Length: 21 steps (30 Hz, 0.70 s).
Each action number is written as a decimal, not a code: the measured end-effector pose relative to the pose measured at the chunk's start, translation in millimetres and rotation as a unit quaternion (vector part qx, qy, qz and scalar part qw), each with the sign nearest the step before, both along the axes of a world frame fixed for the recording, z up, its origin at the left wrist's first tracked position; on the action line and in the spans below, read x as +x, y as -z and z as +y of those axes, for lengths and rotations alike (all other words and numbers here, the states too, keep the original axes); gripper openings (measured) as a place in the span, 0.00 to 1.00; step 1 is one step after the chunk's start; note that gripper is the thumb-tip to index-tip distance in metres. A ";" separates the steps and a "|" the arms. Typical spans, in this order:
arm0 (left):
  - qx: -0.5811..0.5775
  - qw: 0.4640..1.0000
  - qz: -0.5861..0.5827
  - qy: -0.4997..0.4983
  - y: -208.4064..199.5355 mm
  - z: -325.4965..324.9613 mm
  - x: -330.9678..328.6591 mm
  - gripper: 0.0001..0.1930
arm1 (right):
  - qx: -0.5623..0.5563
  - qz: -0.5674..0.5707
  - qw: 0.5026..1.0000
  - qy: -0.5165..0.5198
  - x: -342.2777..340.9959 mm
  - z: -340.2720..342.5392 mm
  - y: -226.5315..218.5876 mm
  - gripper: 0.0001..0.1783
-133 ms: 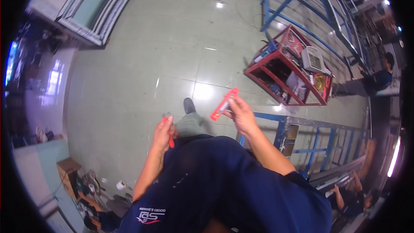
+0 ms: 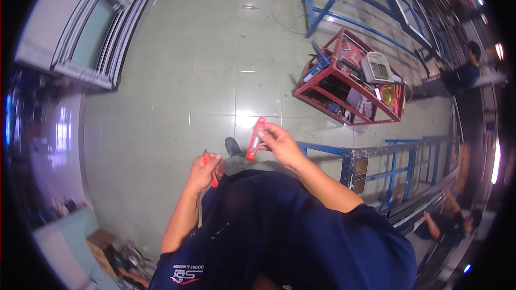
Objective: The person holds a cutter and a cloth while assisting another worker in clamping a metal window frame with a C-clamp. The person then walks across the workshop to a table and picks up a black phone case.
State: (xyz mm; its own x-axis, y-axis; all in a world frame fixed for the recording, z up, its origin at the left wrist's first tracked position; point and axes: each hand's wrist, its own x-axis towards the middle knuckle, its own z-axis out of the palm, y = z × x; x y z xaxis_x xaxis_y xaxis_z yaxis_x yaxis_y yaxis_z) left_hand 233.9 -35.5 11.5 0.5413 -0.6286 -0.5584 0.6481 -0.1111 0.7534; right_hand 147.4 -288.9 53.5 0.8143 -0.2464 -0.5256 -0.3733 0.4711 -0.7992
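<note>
One red tool (image 2: 214,180) sits in the closed grip of the left hand (image 2: 202,173); one flat red case (image 2: 251,152) is pinched in the grip of the right hand (image 2: 280,145), both above the tiled floor (image 2: 156,107).

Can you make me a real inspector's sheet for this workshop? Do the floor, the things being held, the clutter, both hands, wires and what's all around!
Surface: glossy tiled floor, with light glare and small marks.
Job's things: slim red tool and flat red strip with a pale middle; exact kinds unclear.
Clutter: red metal cart, piled with mixed items, including a pale plastic container.
Hands: left hand closed around the tool; right hand pinching the strip.
Cables: thin loop on the floor; cable or hose, can't tell.
Surroundings: blue metal stand, pale stacked frames, other people at the sides.
</note>
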 end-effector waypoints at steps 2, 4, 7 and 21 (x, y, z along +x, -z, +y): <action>0.068 0.987 -0.099 0.104 -48.9 -46.5 51.2 0.16 | -0.001 -0.047 0.998 -0.047 38.1 -8.0 1.5 0.15; 0.047 0.976 -0.144 0.154 -57.9 -81.9 83.3 0.16 | -0.038 -0.063 0.996 -0.045 61.4 -15.6 0.8 0.14; -0.004 0.954 -0.169 0.246 -59.5 -129.3 141.0 0.14 | 0.010 -0.094 0.995 -0.006 94.7 -36.6 0.6 0.11; 0.374 0.739 -0.356 0.433 93.1 -295.8 356.8 0.17 | -0.375 0.167 0.909 0.068 106.9 -339.7 157.5 0.14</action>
